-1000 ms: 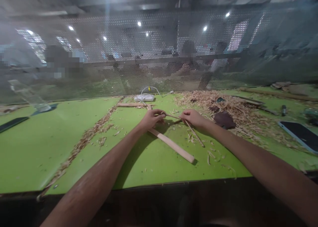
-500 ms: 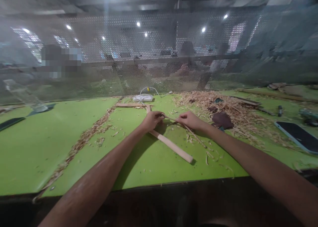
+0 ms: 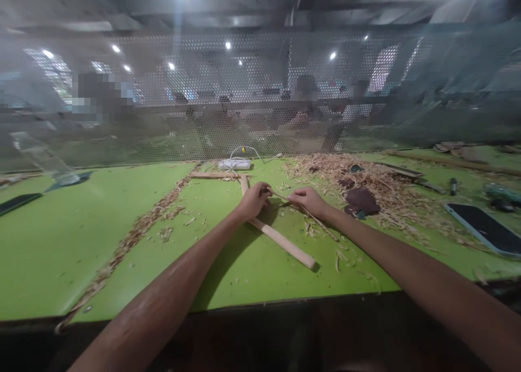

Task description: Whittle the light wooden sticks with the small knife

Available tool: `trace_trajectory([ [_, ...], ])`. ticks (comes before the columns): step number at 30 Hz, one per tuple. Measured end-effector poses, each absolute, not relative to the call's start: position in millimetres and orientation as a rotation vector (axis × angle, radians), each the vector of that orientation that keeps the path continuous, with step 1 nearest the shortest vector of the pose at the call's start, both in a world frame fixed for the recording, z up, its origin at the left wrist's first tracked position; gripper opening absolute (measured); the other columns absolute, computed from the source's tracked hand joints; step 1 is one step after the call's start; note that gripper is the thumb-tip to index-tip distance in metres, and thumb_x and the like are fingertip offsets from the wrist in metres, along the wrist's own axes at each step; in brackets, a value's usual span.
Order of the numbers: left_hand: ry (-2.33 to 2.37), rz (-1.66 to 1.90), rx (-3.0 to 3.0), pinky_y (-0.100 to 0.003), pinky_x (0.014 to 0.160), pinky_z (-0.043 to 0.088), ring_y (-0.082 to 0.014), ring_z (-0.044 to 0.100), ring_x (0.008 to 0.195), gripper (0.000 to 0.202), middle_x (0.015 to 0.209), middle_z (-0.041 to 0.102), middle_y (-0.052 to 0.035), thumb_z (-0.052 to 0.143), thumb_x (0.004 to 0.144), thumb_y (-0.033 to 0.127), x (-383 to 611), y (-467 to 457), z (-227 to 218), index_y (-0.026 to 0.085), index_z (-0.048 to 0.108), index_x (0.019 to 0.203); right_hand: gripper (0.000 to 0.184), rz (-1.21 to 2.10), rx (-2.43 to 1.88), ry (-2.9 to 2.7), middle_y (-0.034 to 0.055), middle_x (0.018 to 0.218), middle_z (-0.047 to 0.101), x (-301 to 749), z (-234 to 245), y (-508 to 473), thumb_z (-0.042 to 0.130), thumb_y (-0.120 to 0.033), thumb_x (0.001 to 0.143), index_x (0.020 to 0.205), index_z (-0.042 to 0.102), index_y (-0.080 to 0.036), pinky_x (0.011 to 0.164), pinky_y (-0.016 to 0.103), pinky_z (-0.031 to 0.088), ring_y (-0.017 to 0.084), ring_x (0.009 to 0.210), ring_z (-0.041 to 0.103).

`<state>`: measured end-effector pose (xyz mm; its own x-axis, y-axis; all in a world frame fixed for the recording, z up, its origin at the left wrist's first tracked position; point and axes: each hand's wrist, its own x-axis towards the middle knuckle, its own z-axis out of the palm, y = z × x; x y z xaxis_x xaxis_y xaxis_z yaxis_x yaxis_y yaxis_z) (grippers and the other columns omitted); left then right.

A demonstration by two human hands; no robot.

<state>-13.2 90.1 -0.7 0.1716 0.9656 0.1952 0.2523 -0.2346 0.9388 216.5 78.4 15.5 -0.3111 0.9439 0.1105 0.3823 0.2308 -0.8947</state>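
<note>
A thin wooden stick [image 3: 321,226] slants between my two hands, its near end close to the green table. My left hand [image 3: 256,199] is closed on the stick's far end, fingers curled. Farther along the stick, my right hand [image 3: 308,200] pinches it between thumb and fingers. Under my left hand lies a thicker, pale wooden rod [image 3: 285,244], running toward the table's front edge. Its far part shows beyond my fingers, near a flat wooden strip [image 3: 214,175].
Wood shavings [image 3: 325,165] heap up at the back right, with dark brown scraps [image 3: 362,200] among them. A phone [image 3: 486,228] lies at the right. A white power strip [image 3: 235,165] sits by the mesh screen [image 3: 252,127]. A clear bottle [image 3: 44,157] leans at the left.
My right hand has shifted slightly left along the stick, nearer my left hand. The view has tilted up a little. The thick rod lies as before.
</note>
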Motion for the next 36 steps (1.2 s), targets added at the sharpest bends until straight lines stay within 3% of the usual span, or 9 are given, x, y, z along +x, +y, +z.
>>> trace_trajectory([
  [3, 1.021, 1.134, 1.581, -0.024, 0.063, 0.062, -0.0138, 0.077, 0.074, 0.014, 0.110, 0.078, -0.0090, 0.069, 0.100, 0.012, -15.6, 88.9, -1.1, 0.016, 0.061, 0.110, 0.048, 1.082, -1.220, -1.805, 0.0001, 0.052, 0.048, 219.0, 18.2, 77.1, 0.079, -0.060, 0.073, 0.057, 0.057, -0.020, 0.052, 0.030, 0.027, 0.014, 0.051, 0.038],
  [10, 0.952, 1.061, 1.628, -0.026, 0.074, 0.068, -0.0133, 0.079, 0.080, 0.018, 0.120, 0.077, -0.0130, 0.068, 0.105, 0.020, -25.2, 87.2, 2.9, 0.014, 0.065, 0.122, 0.043, 1.133, -1.197, -1.807, -0.0008, 0.049, 0.048, 218.1, 17.1, 75.7, 0.079, -0.054, 0.075, 0.058, 0.057, -0.020, 0.044, 0.028, 0.029, 0.012, 0.042, 0.039],
  [25, 0.846, 1.254, 1.496, -0.030, 0.073, 0.070, -0.0141, 0.076, 0.074, 0.012, 0.099, 0.077, -0.0064, 0.073, 0.100, 0.016, -17.3, 88.6, -6.7, 0.014, 0.070, 0.112, 0.041, 1.192, -1.117, -1.806, -0.0038, 0.043, 0.047, 210.4, 20.3, 69.2, 0.074, -0.042, 0.085, 0.056, 0.054, -0.021, 0.034, 0.022, 0.026, 0.009, 0.033, 0.038],
  [36, 0.949, 1.224, 1.392, -0.032, 0.072, 0.069, -0.0161, 0.077, 0.077, 0.005, 0.099, 0.081, -0.0093, 0.071, 0.101, 0.010, -17.6, 80.9, 6.9, 0.013, 0.067, 0.102, 0.045, 1.195, -1.159, -1.817, -0.0042, 0.051, 0.051, 214.4, 22.4, 65.3, 0.080, -0.052, 0.086, 0.064, 0.057, -0.020, 0.039, 0.021, 0.032, 0.009, 0.041, 0.040],
])
